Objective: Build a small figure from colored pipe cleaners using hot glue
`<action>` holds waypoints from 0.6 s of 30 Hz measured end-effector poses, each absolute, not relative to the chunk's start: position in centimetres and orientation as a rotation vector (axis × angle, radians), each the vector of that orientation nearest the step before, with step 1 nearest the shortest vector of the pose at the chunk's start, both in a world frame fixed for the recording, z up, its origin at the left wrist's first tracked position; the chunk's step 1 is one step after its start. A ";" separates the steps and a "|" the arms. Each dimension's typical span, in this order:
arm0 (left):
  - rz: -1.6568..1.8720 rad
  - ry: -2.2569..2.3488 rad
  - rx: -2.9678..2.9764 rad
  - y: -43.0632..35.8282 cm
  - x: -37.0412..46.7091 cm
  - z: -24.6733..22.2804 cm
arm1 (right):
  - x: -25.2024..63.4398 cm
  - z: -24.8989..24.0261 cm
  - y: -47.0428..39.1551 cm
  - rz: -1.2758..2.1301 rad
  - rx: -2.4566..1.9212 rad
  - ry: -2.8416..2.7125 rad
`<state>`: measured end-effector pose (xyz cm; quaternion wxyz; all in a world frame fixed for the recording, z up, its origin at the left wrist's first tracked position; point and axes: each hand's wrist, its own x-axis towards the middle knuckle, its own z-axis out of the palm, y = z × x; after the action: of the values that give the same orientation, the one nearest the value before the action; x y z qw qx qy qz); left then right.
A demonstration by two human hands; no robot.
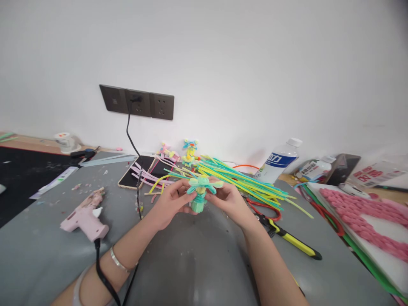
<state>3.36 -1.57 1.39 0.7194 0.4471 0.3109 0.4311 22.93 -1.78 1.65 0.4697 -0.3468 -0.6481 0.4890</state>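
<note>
Between my two hands, above the grey table mat, is a small pipe-cleaner figure point(199, 193) in mint green, teal and pale yellow. My left hand point(174, 202) pinches its left side with thumb and fingers. On the other side, my right hand point(226, 199) has thumb and fingers closed on its right edge. Just behind the hands lies a heap of yellow, green and teal pipe cleaners point(242, 180). Several lilac pipe cleaners point(148, 176) rest across a phone point(134, 176) to the left. Two finished-looking figures, one pink point(168, 152) and one yellow and blue point(190, 152), stand near the wall.
A pink glue gun point(86, 219) lies at left, its black cord passing by my left forearm. Yellow-and-black pliers point(293, 242) and red-handled scissors point(266, 208) lie at right. A water bottle point(280, 161) leans behind them. Pink braided work point(360, 212) sits far right.
</note>
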 end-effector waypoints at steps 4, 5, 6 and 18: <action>0.955 0.704 0.994 -1.6 3.4 1.4 | 22.8 1.7 -1.8 1.186 -0.859 -1.583; 0.958 0.710 0.990 -1.6 3.4 1.5 | 22.8 1.8 -1.8 1.183 -0.868 -1.580; 0.961 0.714 0.985 -1.6 3.4 1.5 | 22.7 1.8 -1.8 1.181 -0.876 -1.575; 0.989 0.774 0.962 -1.4 3.5 1.4 | 22.3 1.9 -1.7 1.204 -0.865 -1.503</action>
<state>3.51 -1.45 1.44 0.7031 0.4324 0.3480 0.4445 22.27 -1.67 1.86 0.4928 -0.3564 -0.6194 0.4964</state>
